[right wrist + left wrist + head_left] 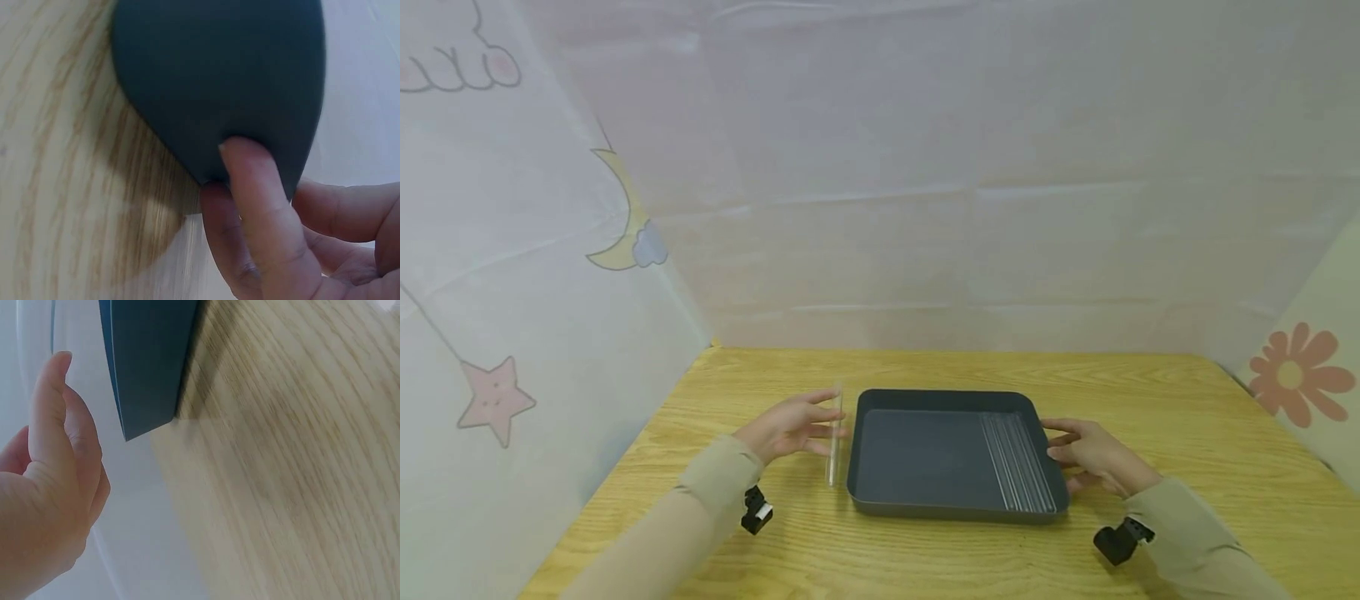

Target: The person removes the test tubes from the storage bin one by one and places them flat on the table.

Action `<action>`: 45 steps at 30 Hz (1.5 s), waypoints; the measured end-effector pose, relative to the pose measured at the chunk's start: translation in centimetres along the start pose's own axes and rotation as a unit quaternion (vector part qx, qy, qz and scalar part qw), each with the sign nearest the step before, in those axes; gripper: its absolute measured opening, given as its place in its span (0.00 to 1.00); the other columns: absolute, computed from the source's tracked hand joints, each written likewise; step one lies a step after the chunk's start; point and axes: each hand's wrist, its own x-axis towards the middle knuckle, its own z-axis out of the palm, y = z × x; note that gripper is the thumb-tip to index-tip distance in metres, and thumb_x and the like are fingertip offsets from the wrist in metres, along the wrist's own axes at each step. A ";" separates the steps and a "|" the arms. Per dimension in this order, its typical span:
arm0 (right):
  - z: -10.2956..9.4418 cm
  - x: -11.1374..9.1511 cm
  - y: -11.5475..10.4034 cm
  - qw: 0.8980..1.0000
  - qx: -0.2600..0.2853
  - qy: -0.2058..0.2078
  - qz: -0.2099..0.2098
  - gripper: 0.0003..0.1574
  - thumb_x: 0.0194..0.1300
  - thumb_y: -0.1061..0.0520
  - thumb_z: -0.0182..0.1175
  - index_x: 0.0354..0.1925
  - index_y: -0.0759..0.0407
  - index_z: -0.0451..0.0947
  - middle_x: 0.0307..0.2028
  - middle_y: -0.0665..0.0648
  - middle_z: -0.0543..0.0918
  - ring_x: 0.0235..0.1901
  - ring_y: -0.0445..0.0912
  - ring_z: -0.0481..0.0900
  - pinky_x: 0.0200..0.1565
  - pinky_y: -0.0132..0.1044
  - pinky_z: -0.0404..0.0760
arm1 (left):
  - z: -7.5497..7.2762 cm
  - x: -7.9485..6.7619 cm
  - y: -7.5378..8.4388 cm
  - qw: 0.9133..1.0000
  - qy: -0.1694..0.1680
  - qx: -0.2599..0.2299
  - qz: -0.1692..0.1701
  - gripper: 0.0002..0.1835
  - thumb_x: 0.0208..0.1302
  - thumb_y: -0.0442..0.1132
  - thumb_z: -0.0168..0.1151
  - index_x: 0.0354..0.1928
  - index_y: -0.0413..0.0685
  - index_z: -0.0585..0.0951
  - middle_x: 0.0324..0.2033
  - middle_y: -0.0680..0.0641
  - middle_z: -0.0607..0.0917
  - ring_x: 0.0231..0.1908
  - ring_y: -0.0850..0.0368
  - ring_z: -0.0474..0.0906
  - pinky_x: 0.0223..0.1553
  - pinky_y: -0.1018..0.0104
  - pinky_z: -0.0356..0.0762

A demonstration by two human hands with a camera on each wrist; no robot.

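Observation:
My left hand (786, 429) holds a clear, thin tube (832, 471) upright, just left of a dark grey rectangular tray (917, 458). In the left wrist view the fingers (50, 425) reach up beside the tray's outer wall (150, 369); a faint clear edge runs past the fingertips. At the tray's right side, my right hand (1097, 457) grips the wall near the rim. The right wrist view has one fingertip (247, 153) pressed against the outer wall and another finger at its lower edge. Several clear tubes (1018, 462) lie side by side in the tray's right part.
The tray stands on a wood-grain table (955, 558). Pale sheeting (962, 250) with printed shapes hangs behind the table and along both sides. A small black camera sits on each wrist, over beige sleeves (677, 508).

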 end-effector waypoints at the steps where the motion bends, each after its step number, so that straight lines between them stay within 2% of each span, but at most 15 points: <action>1: 0.0 0.0 0.0 1.000 0.000 -0.001 -0.001 0.36 0.72 0.71 0.48 0.72 0.75 0.46 0.61 0.84 0.59 0.46 0.57 0.80 0.31 0.48 0.85 | -0.1 0.0 0.0 1.000 0.000 0.003 0.000 0.32 0.75 0.30 0.45 0.76 0.41 0.48 0.69 0.26 0.55 0.62 0.35 0.68 0.30 0.65 0.84; 7: 0.0 0.0 -0.1 1.000 -0.001 0.001 -0.001 0.36 0.72 0.71 0.48 0.72 0.76 0.46 0.60 0.84 0.60 0.46 0.57 0.80 0.31 0.48 0.85 | -0.6 0.1 -0.4 1.000 0.002 0.007 0.000 0.32 0.76 0.30 0.45 0.76 0.41 0.47 0.69 0.27 0.56 0.63 0.34 0.67 0.31 0.65 0.84; 17: 0.0 -0.2 -0.2 1.000 -0.005 0.001 -0.001 0.36 0.72 0.71 0.47 0.72 0.76 0.46 0.61 0.85 0.59 0.46 0.59 0.80 0.32 0.48 0.85 | -1.3 0.3 -0.8 1.000 0.021 -0.015 -0.010 0.32 0.75 0.29 0.45 0.77 0.43 0.49 0.68 0.27 0.57 0.61 0.35 0.69 0.27 0.67 0.84; 20: 0.0 -0.1 -0.1 1.000 -0.004 0.001 0.000 0.36 0.72 0.71 0.48 0.72 0.77 0.46 0.61 0.85 0.59 0.46 0.58 0.80 0.32 0.48 0.85 | -1.5 0.3 -1.0 0.999 0.026 -0.015 -0.011 0.32 0.75 0.28 0.45 0.77 0.43 0.49 0.67 0.27 0.57 0.58 0.37 0.72 0.27 0.67 0.84; 24: 0.0 -0.1 0.0 1.000 -0.004 -0.001 -0.002 0.36 0.72 0.71 0.48 0.72 0.77 0.46 0.60 0.85 0.60 0.45 0.57 0.80 0.31 0.47 0.84 | -1.7 0.2 -1.3 0.999 0.039 -0.014 -0.017 0.32 0.74 0.28 0.46 0.76 0.43 0.50 0.67 0.27 0.57 0.50 0.44 0.78 0.27 0.66 0.84; 30: 0.0 -0.1 -0.1 1.000 -0.005 0.001 -0.001 0.36 0.72 0.71 0.48 0.72 0.76 0.47 0.60 0.84 0.61 0.44 0.56 0.80 0.31 0.47 0.84 | -1.8 0.1 -1.6 0.998 0.057 -0.015 -0.024 0.32 0.74 0.28 0.46 0.76 0.45 0.51 0.66 0.28 0.59 0.45 0.49 0.81 0.26 0.65 0.84; 42: 0.1 -0.1 0.0 1.000 -0.007 0.002 -0.002 0.36 0.72 0.70 0.48 0.72 0.76 0.47 0.60 0.84 0.61 0.44 0.55 0.81 0.31 0.47 0.84 | -2.4 0.9 -2.6 0.995 0.096 0.005 -0.023 0.32 0.71 0.27 0.51 0.74 0.38 0.55 0.61 0.28 0.66 0.51 0.40 0.79 0.29 0.64 0.85; 45: 0.1 -0.1 0.0 1.000 -0.007 0.004 -0.002 0.36 0.72 0.70 0.48 0.72 0.76 0.47 0.60 0.84 0.61 0.44 0.55 0.81 0.31 0.47 0.84 | -2.4 1.1 -2.7 0.993 0.109 0.015 -0.030 0.32 0.71 0.27 0.53 0.74 0.38 0.57 0.58 0.29 0.70 0.45 0.44 0.81 0.28 0.65 0.84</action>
